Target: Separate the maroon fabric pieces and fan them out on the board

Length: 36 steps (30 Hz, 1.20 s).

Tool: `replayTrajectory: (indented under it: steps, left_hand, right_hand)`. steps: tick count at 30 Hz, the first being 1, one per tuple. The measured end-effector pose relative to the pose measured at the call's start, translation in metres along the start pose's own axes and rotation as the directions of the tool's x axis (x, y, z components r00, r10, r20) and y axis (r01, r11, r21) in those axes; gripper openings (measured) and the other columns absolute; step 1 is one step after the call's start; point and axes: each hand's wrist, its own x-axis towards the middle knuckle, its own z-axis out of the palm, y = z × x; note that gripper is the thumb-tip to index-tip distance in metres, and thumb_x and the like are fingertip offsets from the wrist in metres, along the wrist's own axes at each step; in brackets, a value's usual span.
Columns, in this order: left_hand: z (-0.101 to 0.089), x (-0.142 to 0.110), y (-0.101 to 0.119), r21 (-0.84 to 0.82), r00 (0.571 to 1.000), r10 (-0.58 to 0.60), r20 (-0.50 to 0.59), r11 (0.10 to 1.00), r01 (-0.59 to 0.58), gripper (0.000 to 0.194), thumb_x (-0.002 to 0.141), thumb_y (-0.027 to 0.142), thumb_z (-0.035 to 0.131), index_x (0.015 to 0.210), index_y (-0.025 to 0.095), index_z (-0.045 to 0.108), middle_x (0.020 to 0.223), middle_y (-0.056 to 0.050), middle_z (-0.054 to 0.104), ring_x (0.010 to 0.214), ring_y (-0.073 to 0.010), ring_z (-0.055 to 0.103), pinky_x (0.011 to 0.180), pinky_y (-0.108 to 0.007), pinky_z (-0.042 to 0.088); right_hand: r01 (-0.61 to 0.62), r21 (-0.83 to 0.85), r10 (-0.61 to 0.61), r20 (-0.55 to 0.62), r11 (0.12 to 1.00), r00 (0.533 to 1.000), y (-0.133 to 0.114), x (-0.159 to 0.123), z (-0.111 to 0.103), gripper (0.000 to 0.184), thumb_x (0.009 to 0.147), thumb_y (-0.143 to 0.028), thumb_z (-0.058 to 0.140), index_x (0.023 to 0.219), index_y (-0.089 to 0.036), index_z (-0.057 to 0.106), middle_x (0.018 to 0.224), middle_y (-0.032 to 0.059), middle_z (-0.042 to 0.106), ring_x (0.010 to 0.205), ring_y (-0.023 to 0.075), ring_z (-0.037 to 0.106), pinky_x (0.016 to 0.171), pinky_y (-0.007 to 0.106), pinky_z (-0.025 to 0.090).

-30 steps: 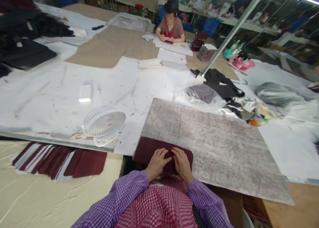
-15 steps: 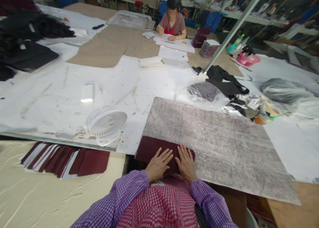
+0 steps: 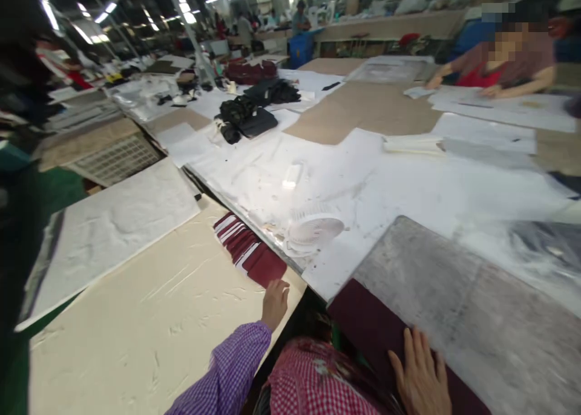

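Observation:
My right hand [image 3: 423, 372] lies flat, fingers apart, on a dark maroon panel [image 3: 370, 318]. That panel rests along the near edge of a worn grey board [image 3: 436, 270]. My left hand [image 3: 275, 305] is at the near end of a fanned row of maroon pieces [image 3: 265, 264], some showing white sides. Its fingers are loosely bent and hold nothing I can see; whether the fingertips touch the nearest piece I cannot tell. The row lies on a cream-covered table [image 3: 158, 306] to my left.
A white fan [image 3: 315, 230] and a small white device [image 3: 292, 176] stand on the white tabletop. Black cloth [image 3: 254, 121] is piled farther back. A co-worker [image 3: 503, 64] sits across the table. A dark gap [image 3: 313, 309] separates the two tables near me.
My left hand has left the maroon panel and moved left to the fanned pieces. My right hand stays on the panel. The view has swung left.

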Motion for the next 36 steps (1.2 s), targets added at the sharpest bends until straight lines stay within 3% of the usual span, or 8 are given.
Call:
replayTrajectory:
  steps: [4, 8, 14, 19, 25, 32, 36]
  left_hand:
    - [0.007, 0.009, -0.078, 0.118, 0.943, -0.298, -0.147, 0.941, 0.316, 0.024, 0.086, 0.029, 0.054, 0.105, 0.015, 0.057, 0.107, -0.007, 0.06, 0.095, -0.0197, 0.059, 0.081, -0.041, 0.05]
    - [0.02, 0.023, -0.108, 0.173, 0.893, -0.402, -0.203, 0.883, 0.437, 0.033, 0.086, 0.033, 0.054, 0.115, 0.017, 0.053, 0.116, -0.009, 0.056, 0.102, -0.0226, 0.056, 0.085, -0.045, 0.047]
    - [0.035, 0.035, -0.109, 0.223, 0.843, -0.475, -0.254, 0.819, 0.528, 0.033, 0.085, 0.033, 0.054, 0.113, 0.016, 0.053, 0.115, -0.008, 0.057, 0.102, -0.023, 0.056, 0.087, -0.047, 0.046]
    - [0.038, 0.038, -0.108, 0.219, 0.821, -0.509, -0.257, 0.797, 0.563, 0.03, 0.085, 0.032, 0.054, 0.111, 0.016, 0.055, 0.114, -0.008, 0.057, 0.102, -0.0226, 0.056, 0.086, -0.046, 0.046]
    - [0.036, 0.045, -0.104, 0.157, 0.773, -0.585, -0.245, 0.763, 0.627, 0.033, 0.085, 0.031, 0.054, 0.114, 0.016, 0.053, 0.117, -0.009, 0.056, 0.103, -0.0233, 0.055, 0.087, -0.047, 0.046]
    - [0.022, 0.04, -0.094, -0.051, 0.777, -0.611, -0.152, 0.79, 0.611, 0.029, 0.084, 0.031, 0.055, 0.109, 0.016, 0.056, 0.117, -0.008, 0.056, 0.105, -0.0234, 0.055, 0.088, -0.047, 0.046]
    - [0.006, 0.022, -0.078, -0.26, 0.77, -0.633, -0.082, 0.759, 0.596, 0.026, 0.085, 0.032, 0.054, 0.105, 0.015, 0.057, 0.103, -0.006, 0.061, 0.089, -0.0186, 0.06, 0.078, -0.04, 0.051]
  right_hand:
    - [0.078, 0.062, -0.079, 0.013, 0.995, 0.997, -0.012, 0.029, 0.009, 0.063, 0.093, -0.04, 0.011, 0.145, -0.004, 0.01, 0.147, 0.0207, 0.025, 0.138, 0.0339, 0.015, 0.105, 0.06, 0.019]
    - [0.08, 0.065, -0.08, 0.007, 0.995, 0.997, -0.025, 0.049, 0.015, 0.064, 0.092, -0.041, 0.013, 0.145, -0.004, 0.009, 0.149, 0.0198, 0.022, 0.138, 0.0331, 0.013, 0.106, 0.06, 0.018]
    - [0.041, 0.052, -0.04, -0.014, 0.998, 0.999, -0.04, 0.072, 0.023, 0.066, 0.092, -0.043, 0.013, 0.145, -0.004, 0.011, 0.149, 0.02, 0.021, 0.138, 0.0323, 0.013, 0.107, 0.059, 0.015]
    - [0.019, 0.047, -0.018, -0.006, 0.999, 1.0, -0.041, 0.072, 0.026, 0.066, 0.092, -0.045, 0.012, 0.144, -0.005, 0.014, 0.148, 0.0203, 0.024, 0.138, 0.0314, 0.015, 0.107, 0.057, 0.015]
    - [0.005, 0.056, -0.005, 0.001, 0.998, 1.0, -0.038, 0.07, 0.028, 0.065, 0.091, -0.045, 0.015, 0.142, -0.007, 0.027, 0.14, 0.0214, 0.04, 0.134, 0.0335, 0.026, 0.103, 0.06, 0.022]
    - [0.01, 0.063, -0.01, 0.002, 0.998, 1.0, -0.04, 0.071, 0.022, 0.061, 0.092, -0.045, 0.015, 0.136, -0.012, 0.04, 0.134, 0.0205, 0.048, 0.131, 0.034, 0.034, 0.1, 0.06, 0.026]
    - [0.005, 0.078, -0.004, -0.021, 0.997, 1.0, -0.039, 0.07, 0.021, 0.062, 0.091, -0.048, 0.016, 0.137, -0.013, 0.039, 0.135, 0.0203, 0.047, 0.13, 0.0345, 0.034, 0.1, 0.06, 0.026]
